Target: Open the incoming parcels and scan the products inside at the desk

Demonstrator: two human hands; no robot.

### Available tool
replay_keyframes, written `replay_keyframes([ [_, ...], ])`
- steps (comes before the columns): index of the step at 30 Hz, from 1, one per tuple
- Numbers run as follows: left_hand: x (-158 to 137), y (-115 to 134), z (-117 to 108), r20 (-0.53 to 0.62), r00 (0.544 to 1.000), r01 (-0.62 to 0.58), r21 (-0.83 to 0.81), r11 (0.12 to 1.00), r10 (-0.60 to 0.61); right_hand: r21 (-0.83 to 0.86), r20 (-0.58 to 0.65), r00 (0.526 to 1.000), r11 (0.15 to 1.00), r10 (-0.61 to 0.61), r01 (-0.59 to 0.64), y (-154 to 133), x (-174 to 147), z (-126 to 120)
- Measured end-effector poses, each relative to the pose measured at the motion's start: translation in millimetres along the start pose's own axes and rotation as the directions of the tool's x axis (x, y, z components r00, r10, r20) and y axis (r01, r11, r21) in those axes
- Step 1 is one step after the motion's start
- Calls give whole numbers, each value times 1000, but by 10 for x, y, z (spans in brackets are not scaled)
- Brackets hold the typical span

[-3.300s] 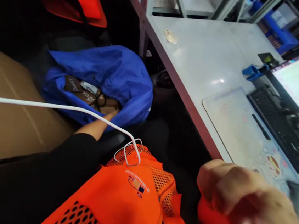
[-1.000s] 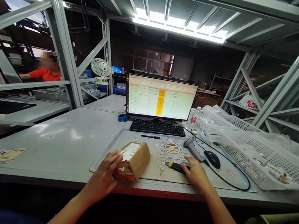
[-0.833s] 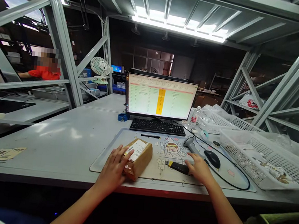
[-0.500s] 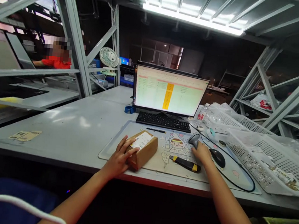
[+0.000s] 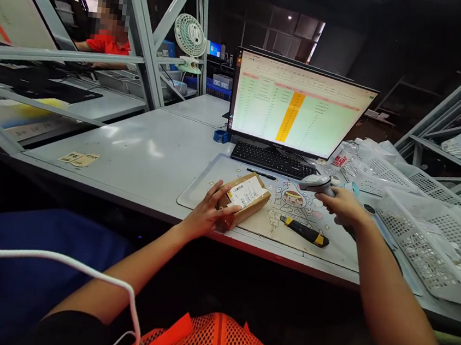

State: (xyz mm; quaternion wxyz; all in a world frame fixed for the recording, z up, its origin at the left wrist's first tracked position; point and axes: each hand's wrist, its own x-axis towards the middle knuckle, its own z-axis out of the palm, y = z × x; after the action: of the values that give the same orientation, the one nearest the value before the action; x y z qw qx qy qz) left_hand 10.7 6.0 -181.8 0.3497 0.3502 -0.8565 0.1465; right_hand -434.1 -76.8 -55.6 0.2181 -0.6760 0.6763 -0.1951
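Observation:
My left hand [image 5: 209, 211] grips the near left end of a small brown cardboard box [image 5: 256, 205], its thumb lying across the top. A white label [image 5: 247, 192] with a printed barcode faces up on the box. In my right hand [image 5: 344, 206] is a grey and white barcode scanner [image 5: 318, 183], raised above the desk mat with its head turned left toward the box. Between the box and my right arm, a black and yellow utility knife [image 5: 305, 231] lies on the printed desk mat [image 5: 199, 191]. Behind the box lies a black pen [image 5: 261, 174].
A monitor [image 5: 295, 105] stands behind a black keyboard [image 5: 270, 161]. White perforated baskets [image 5: 421, 242] line the right side. A blue tape roll [image 5: 221, 136] sits left of the keyboard, and tan cards [image 5: 78, 159] lie on the left. A person in red [image 5: 109, 43] is beyond the frame.
My right hand has lifted the scanner off the mat beside the mouse and turned it toward the box. My left hand stays on the box. The view has tilted down.

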Motion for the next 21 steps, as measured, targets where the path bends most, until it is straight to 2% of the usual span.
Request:
replay_keyframes([
  [2, 12, 4, -9, -10, 1000, -26, -7, 1000, 26, 203, 115, 983, 972, -141, 116, -202, -208, -182],
  [3, 20, 7, -14, -16, 999, -44, -11, 999, 44, 276, 165, 969, 952, -183, 133, -316, -314, -253],
  [5, 36, 15, -27, -27, 997, -79, -24, 997, 79, 336, 256, 942, 933, -218, 124, -552, -502, -346],
  [8, 48, 26, -43, -42, 994, -99, -30, 995, 98, 342, 334, 906, 929, -259, 140, -844, -678, -377],
  [13, 54, 48, -70, 3, 996, -87, -15, 996, 87, 323, 347, 886, 926, -307, 194, -1047, -718, -298],
  [17, 72, 65, -77, -50, 991, -123, -11, 992, 123, 317, 362, 863, 917, -352, 241, -1085, -695, -236],
  [21, 64, 58, -67, -73, 988, -138, -13, 990, 137, 287, 323, 875, 919, -360, 272, -1101, -692, -181],
])
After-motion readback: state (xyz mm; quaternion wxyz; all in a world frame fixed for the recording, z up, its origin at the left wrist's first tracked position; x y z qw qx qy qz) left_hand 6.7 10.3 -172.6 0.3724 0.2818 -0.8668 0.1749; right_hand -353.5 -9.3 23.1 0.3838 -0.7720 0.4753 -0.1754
